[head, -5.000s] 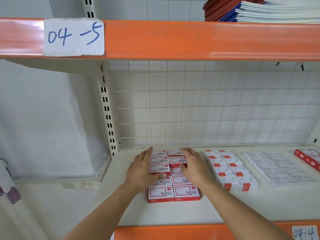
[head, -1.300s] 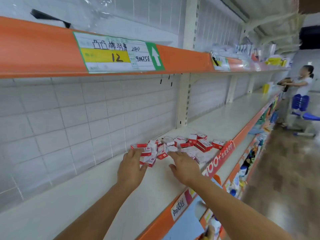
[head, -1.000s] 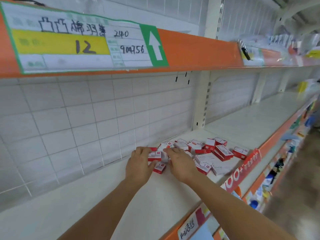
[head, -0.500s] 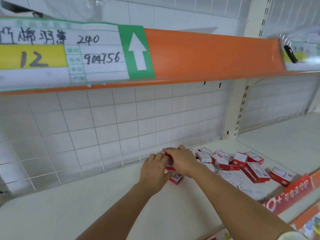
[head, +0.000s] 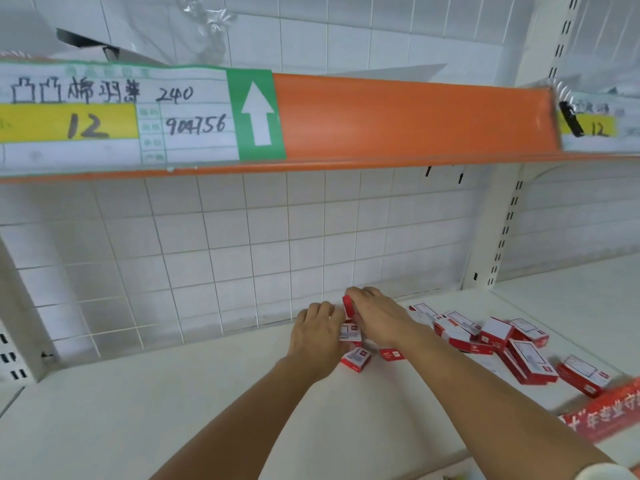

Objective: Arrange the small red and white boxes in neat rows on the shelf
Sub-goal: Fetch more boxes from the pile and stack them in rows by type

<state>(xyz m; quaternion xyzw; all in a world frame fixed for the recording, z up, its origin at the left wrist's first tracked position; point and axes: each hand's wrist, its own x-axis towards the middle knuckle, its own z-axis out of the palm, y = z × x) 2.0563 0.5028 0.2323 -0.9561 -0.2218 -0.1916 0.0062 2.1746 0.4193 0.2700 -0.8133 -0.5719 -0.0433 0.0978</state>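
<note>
1. Head view, setting: white shelf is running under an orange rail, with a white wire grid standing along the back and a slotted upright rising at the right.
2. Label is lying across the rail, showing handwritten "12", "240" and "904756" beside a white arrow on green; a second label is sitting further right, blurred.
3. Left hand is lying knuckles-up on the shelf near the grid, fingers curled down over a white-faced box at its right edge; whether it is actually pinching that box cannot be told.
4. Right hand is lying just beside the left one, touching it, fingers bent over a tilted red box and pinching it at the top edge.
5. Loose box is lying just below the two hands, face up, apart from the rest.
6. Pile of boxes is lying scattered to the right of the hands, red and white, overlapping at odd angles, not in rows.
7. Red banner is showing at the shelf's front edge, lower right, with blurred white characters.
</note>
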